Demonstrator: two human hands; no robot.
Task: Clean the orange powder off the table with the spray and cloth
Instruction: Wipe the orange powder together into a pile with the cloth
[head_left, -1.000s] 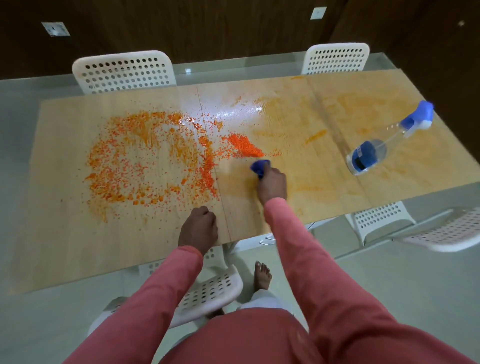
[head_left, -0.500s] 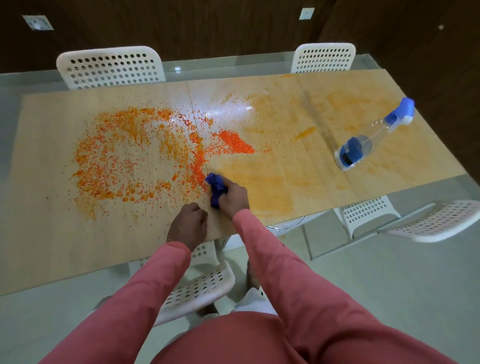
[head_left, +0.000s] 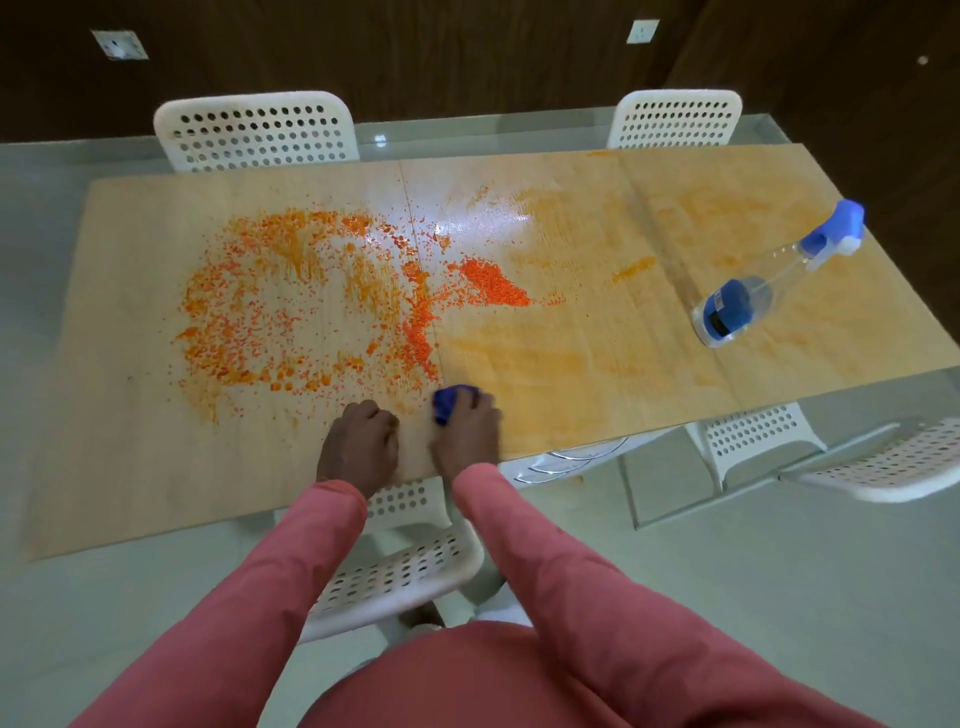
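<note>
Orange powder scatter (head_left: 322, 306) lies ahead-left of our right hand (head_left: 467, 431), whose fingers bunch a crumpled blue cloth (head_left: 451, 400) against the pale wooden table (head_left: 156, 467). Our left hand (head_left: 358, 441) rests curled, holding nothing. Clear blue-capped spray bottle (head_left: 769, 280) lies far right.

Most of the crumpled blue cloth (head_left: 450, 401) is hidden inside the grip of the right hand (head_left: 466, 435), the curled left hand (head_left: 359, 441) beside it hides its own fingertips, and the frame's right edge cuts off the pale wooden worktop (head_left: 124, 415).
</note>
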